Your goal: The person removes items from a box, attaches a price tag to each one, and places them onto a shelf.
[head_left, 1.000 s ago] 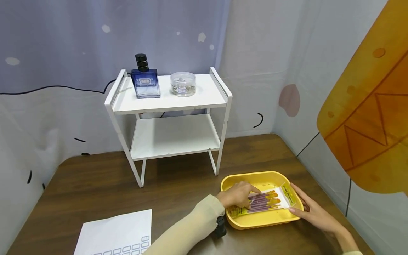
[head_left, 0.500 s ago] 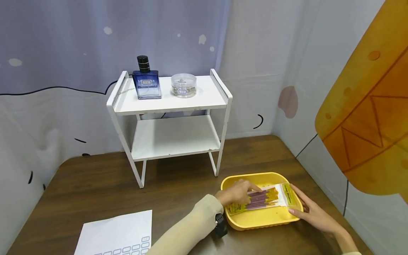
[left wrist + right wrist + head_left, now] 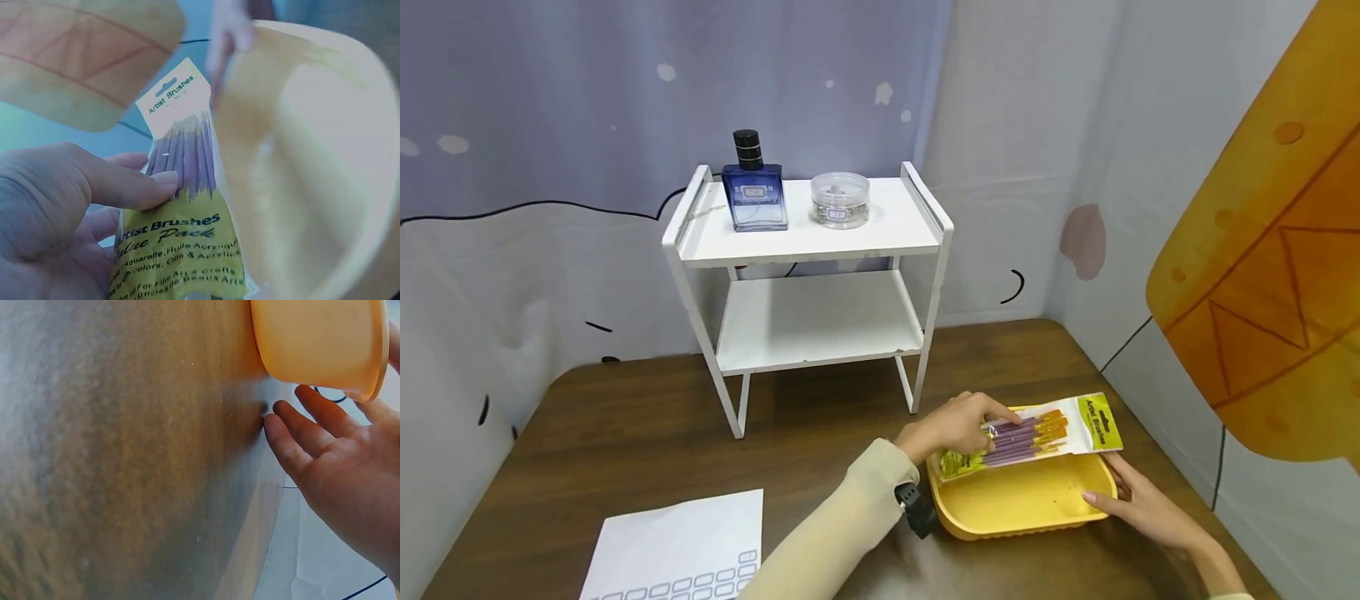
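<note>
My left hand (image 3: 951, 427) grips a flat clear pack of paintbrushes (image 3: 1030, 440) with purple handles and orange bristles. In the left wrist view the thumb lies across the front of the pack (image 3: 181, 250), whose printing reads "Artist Brushes". The pack slants above the far side of a yellow plastic basin (image 3: 1030, 500), its header card reaching past the right rim. At the basin's right end, my right hand (image 3: 1138, 504) holds the rim, thumb over the edge and fingers outside. The right wrist view has those fingers stretched along the outer wall (image 3: 319, 344).
A white two-tier rack (image 3: 820, 321) stands behind, to the left. On its top shelf are a blue perfume bottle (image 3: 756, 198) and a round clear jar (image 3: 840, 202). A white printed sheet (image 3: 681, 537) lies at the front left of the wooden table (image 3: 640, 442).
The brush pack has risen out of the basin in my left hand, its header end now above the right rim. My right hand has stayed at the basin's rim.
</note>
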A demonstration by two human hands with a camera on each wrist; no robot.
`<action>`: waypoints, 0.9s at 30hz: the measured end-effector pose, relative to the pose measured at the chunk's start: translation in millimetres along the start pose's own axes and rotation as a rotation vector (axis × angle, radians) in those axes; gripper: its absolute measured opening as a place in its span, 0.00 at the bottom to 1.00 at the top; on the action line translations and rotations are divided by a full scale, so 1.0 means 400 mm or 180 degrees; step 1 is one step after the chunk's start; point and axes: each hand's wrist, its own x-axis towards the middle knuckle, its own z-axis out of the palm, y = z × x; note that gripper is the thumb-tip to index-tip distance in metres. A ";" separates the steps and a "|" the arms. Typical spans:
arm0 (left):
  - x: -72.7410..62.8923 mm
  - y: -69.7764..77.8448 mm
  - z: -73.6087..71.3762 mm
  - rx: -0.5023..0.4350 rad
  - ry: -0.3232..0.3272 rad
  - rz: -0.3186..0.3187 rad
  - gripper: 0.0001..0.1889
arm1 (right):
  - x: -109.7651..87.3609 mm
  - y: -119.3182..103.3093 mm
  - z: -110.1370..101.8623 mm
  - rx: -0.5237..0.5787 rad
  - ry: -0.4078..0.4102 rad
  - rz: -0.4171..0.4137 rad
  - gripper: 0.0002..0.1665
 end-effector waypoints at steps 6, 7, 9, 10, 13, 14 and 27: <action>-0.056 -0.003 -0.083 -0.0074 0.0112 0.0225 0.30 | -0.003 0.001 0.007 -0.0016 0.0107 0.0079 0.53; -0.071 -0.008 -0.095 -0.0093 0.0101 0.0241 0.29 | -0.004 0.001 0.008 -0.0003 0.0099 0.0071 0.53; -0.105 -0.022 -0.119 -0.0111 0.0056 0.0279 0.29 | -0.005 -0.001 0.009 0.0025 0.0083 0.0064 0.53; -0.123 -0.031 -0.131 -0.0129 0.0027 0.0293 0.29 | -0.005 -0.002 0.009 0.0017 0.0087 0.0073 0.53; -0.183 -0.064 -0.160 -0.0150 -0.0031 0.0358 0.28 | -0.007 -0.005 0.007 -0.0043 0.0129 0.0078 0.52; -0.204 -0.077 -0.169 -0.0188 -0.0058 0.0366 0.29 | -0.007 -0.005 0.006 -0.0052 0.0122 0.0064 0.51; -0.444 -0.270 -0.251 -0.1017 -0.0557 0.0106 0.27 | -0.001 0.003 0.003 -0.0090 0.0058 0.0039 0.49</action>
